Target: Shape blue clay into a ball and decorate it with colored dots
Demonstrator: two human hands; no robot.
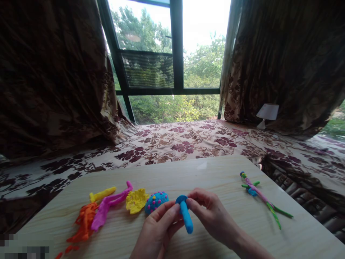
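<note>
Between my two hands is a blue modelling-clay piece, a rounded stem with a flat disc at its upper end. My left hand pinches it from the left, close under the disc. From the other side, the thumb and fingers of my right hand grip the disc's right edge. The stem points down toward me. Just behind my left hand, a blue clay dome dotted with pink and yellow balls rests on the table. Beside it lies a crumpled flat piece of yellow clay.
Farther left lie a pink clay strip, a yellow clay roll and torn orange clay. A twisted pink and green clay figure lies on the table's right side. Beyond are a floral-covered ledge and a small lamp.
</note>
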